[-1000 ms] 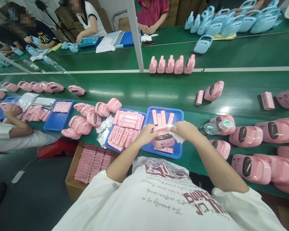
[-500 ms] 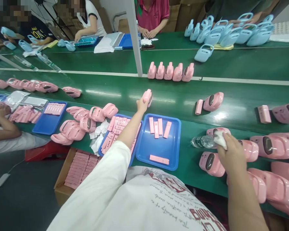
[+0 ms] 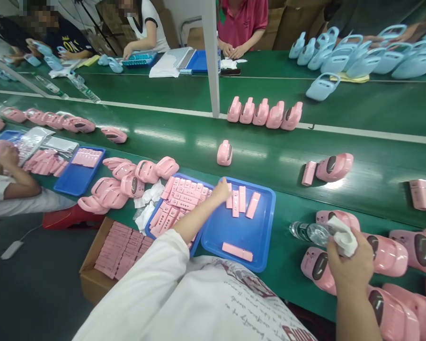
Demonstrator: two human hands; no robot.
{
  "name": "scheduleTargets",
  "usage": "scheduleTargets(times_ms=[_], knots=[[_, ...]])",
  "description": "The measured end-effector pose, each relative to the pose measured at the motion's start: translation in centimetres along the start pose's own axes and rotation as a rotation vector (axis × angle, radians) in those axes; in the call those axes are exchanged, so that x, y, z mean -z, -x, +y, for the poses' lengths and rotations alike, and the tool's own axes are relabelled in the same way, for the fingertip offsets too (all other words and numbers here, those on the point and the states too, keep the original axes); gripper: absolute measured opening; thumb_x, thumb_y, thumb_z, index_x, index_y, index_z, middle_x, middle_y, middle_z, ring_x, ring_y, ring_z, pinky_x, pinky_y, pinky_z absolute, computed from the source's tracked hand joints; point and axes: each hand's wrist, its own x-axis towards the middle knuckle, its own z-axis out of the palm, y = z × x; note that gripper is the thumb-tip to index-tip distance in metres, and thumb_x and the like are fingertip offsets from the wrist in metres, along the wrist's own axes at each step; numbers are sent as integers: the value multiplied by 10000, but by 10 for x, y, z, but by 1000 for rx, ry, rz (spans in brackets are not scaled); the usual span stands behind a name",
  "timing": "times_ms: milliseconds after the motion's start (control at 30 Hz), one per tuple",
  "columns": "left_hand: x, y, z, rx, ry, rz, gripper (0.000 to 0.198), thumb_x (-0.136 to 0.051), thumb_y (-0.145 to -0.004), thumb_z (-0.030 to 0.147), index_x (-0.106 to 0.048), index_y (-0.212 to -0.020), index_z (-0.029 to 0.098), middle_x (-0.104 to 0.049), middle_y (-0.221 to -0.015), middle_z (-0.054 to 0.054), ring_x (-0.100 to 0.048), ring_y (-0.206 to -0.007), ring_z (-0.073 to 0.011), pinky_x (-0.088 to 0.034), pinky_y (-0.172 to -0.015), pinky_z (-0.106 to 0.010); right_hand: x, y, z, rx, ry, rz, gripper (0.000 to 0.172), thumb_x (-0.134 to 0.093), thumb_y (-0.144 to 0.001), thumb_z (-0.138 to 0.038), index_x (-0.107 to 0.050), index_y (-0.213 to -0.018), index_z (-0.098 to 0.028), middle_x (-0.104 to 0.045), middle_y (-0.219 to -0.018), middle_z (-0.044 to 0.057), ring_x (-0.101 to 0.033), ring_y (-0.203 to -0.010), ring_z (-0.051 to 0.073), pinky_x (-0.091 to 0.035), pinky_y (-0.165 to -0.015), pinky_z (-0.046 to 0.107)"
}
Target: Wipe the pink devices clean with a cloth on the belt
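Observation:
My left hand (image 3: 222,191) is at the far left edge of a blue tray (image 3: 213,244), its fingers closed around the upper end of a pink rectangular bar (image 3: 229,200). Beside that bar lie several similar pink bars (image 3: 242,199), and one more bar (image 3: 237,251) rests near the tray's front. In my right hand (image 3: 353,265) is a crumpled white tissue (image 3: 342,236), over the pink rounded housings with dark oval windows. A clear plastic bottle (image 3: 310,232) lies just left of the tissue. On the green belt stands a single pink housing (image 3: 225,153), apart from both hands.
To the left, another blue tray (image 3: 151,222) is filled with pink bars, above a cardboard box (image 3: 88,270) of more bars. Pink housings (image 3: 113,192) cluster beyond crumpled tissues (image 3: 147,203). A white post (image 3: 211,61) rises from the belt's far edge. Co-workers sit opposite and at left.
My left hand has let go of the pink housing on the belt and drawn back to the bars in the tray. My right hand has turned, still with the tissue.

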Motion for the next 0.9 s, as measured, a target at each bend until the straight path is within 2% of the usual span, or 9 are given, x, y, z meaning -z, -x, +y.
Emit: scheduleTargets(times_ms=[133, 233, 333, 467, 600, 700, 767, 833, 900], knots=[[-30, 26, -4, 46, -74, -118, 754, -554, -815, 193, -214, -1481, 89, -483, -1308, -299, -583, -1139, -380, -445, -919, -442, 2, -3, -8, -178, 31, 66, 667, -501, -717, -497, -605, -1214, -65, -652, -1060, 257, -622, -999, 449, -518, -794, 516], [-28, 25, -1, 60, -89, -149, 851, -591, -783, 187, -150, -1503, 87, -466, -1343, -300, -587, -1138, -380, -459, -898, -425, 0, -5, -9, -210, 9, 108, 758, -464, -662, -540, -627, -1178, -9, -652, -1066, 283, -617, -988, 496, -506, -787, 589], [-5, 18, -3, 47, -72, -126, 853, -587, -813, 260, -119, -1510, 106, -501, -1353, -250, -584, -1155, -341, -461, -904, -382, -5, -4, -3, -191, 14, 167, 749, -450, -663, -509, -634, -1168, 13, -652, -1058, 300, -621, -983, 503, -507, -780, 614], [43, -13, -9, 97, -70, 31, 807, -540, -855, 297, -87, -1486, 80, -488, -1376, -246, -556, -1195, -326, -438, -931, -383, -12, 1, 7, -74, 10, 310, 700, -488, -681, -468, -645, -1155, 24, -675, -1002, 292, -652, -942, 466, -541, -782, 566], [77, -65, -5, 149, -88, 135, 531, -516, -880, 238, -333, -1354, 83, -527, -1329, -240, -546, -1211, -307, -414, -949, -374, -14, 0, 7, -16, -11, 341, 676, -493, -701, -462, -655, -1145, 21, -676, -997, 293, -649, -938, 474, -546, -776, 574], [87, -95, 3, 150, -79, 150, 446, -499, -899, 213, -385, -1311, 87, -545, -1314, -232, -560, -1199, -274, -418, -938, -337, -12, -4, 1, -54, -16, 300, 692, -492, -689, -485, -660, -1142, 11, -674, -994, 297, -640, -940, 495, -541, -763, 600], [90, -103, 8, 132, -72, 143, 438, -474, -916, 215, -383, -1321, 73, -554, -1299, -239, -570, -1186, -263, -424, -927, -320, -12, -5, -1, -64, -34, 293, 712, -496, -672, -488, -653, -1161, 6, -670, -1017, 296, -634, -953, 499, -532, -791, 608], [92, -100, 11, 96, -81, 132, 465, -475, -919, 230, -373, -1334, 49, -537, -1304, -257, -558, -1199, -271, -417, -940, -319, -14, -6, 0, -50, -62, 307, 717, -498, -667, -486, -647, -1180, -8, -667, -1043, 288, -632, -972, 491, -528, -815, 604], [89, -86, 12, 40, -113, 127, 511, -471, -918, 246, -336, -1358, 25, -469, -1350, -281, -503, -1254, -295, -388, -987, -343, -16, -6, 5, -32, -81, 347, 692, -496, -676, -475, -648, -1191, -39, -672, -1055, 265, -638, -983, 469, -530, -829, 589]])
